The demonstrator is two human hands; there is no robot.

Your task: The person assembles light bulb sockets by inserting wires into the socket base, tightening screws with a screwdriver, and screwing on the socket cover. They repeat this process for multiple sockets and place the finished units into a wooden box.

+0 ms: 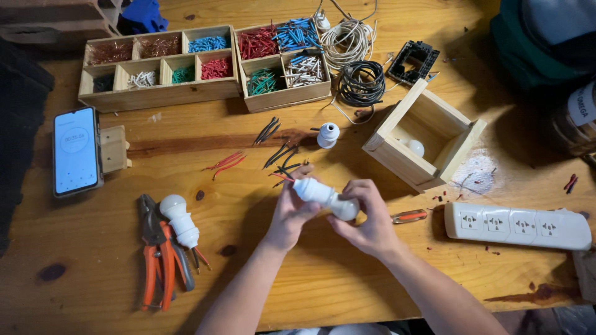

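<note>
I'm seeing the left hand (289,214) curling its fingers (292,186) tight around the white lamp holder (313,191) | right hand (366,217) closing fingers (360,189) on the white bulb (344,209) | red screwdriver (408,216) lying just right of them

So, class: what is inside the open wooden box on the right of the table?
Inside the open wooden box one white bulb shows. The near wall hides the rest of the floor, so more may lie there.
</note>
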